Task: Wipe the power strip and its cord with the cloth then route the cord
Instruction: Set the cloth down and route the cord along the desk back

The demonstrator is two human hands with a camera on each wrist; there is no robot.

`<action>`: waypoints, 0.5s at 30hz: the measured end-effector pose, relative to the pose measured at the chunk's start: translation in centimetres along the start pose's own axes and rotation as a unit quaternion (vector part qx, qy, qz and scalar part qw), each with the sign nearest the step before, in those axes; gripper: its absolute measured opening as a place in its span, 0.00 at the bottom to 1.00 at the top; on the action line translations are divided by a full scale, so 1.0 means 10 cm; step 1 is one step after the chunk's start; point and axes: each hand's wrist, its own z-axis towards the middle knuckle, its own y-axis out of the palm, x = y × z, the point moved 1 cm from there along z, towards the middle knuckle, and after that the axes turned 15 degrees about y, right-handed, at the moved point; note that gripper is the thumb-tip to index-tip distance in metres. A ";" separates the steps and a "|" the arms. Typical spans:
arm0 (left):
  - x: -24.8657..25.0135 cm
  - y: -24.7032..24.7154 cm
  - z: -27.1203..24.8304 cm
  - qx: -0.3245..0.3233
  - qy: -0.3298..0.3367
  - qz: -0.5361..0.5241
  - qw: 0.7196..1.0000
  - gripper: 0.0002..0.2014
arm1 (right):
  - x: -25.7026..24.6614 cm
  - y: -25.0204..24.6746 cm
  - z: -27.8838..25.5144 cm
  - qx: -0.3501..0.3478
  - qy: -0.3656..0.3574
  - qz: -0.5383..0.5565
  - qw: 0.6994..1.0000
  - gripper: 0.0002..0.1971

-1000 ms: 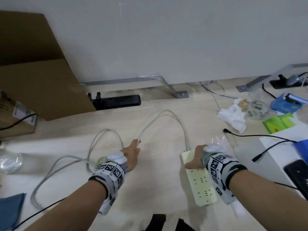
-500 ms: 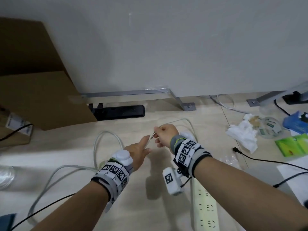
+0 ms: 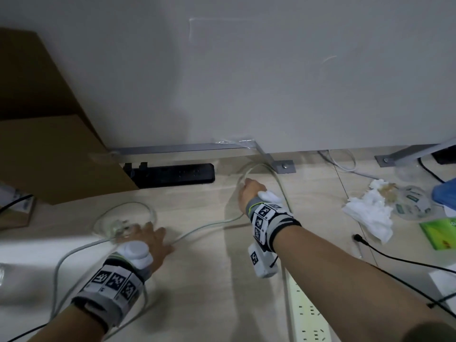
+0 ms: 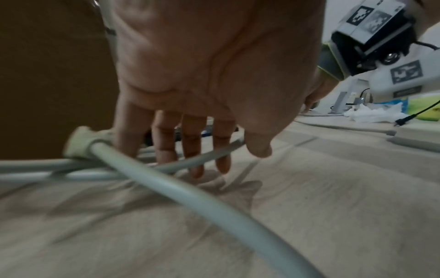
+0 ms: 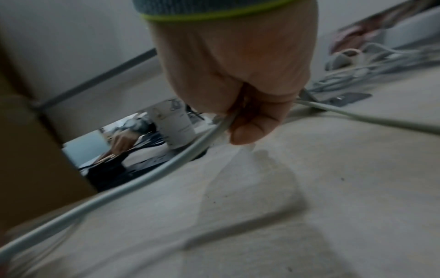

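The right hand (image 3: 249,191) is curled into a fist around the cord (image 3: 204,227), near the grey metal bracket (image 3: 283,166) at the bottom of the wall. The cord is thin, round, smooth and pale grey. From the fist it bends in a small loop, and one part runs back along the light wooden floor (image 3: 197,292) toward the left hand (image 3: 150,245). The left hand lies low over the floor with its fingers (image 4: 192,150) straight and spread out. The fingers rest on the cord, close to where it crosses over itself in a round loop. A chunky pale plug (image 4: 79,143) sits just beside the little finger. The power strip (image 3: 308,314) is long, flat and cream coloured, with rows of small holes. It lies on the floor under the right arm, at the bottom of the head view. A long black power strip (image 3: 172,175) lies by the wall next to a brown cardboard box (image 3: 49,149). Crumpled white tissue (image 3: 367,215) sits far to the right, soft and wrinkly, beside a green packet (image 3: 441,236). A thin black cable (image 3: 394,255) snakes across the floor there.
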 end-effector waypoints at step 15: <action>0.66 0.01 -0.01 0.224 0.171 -0.159 0.946 0.17 | 0.71 -0.11 -0.13 0.019 0.039 0.020 0.999 0.13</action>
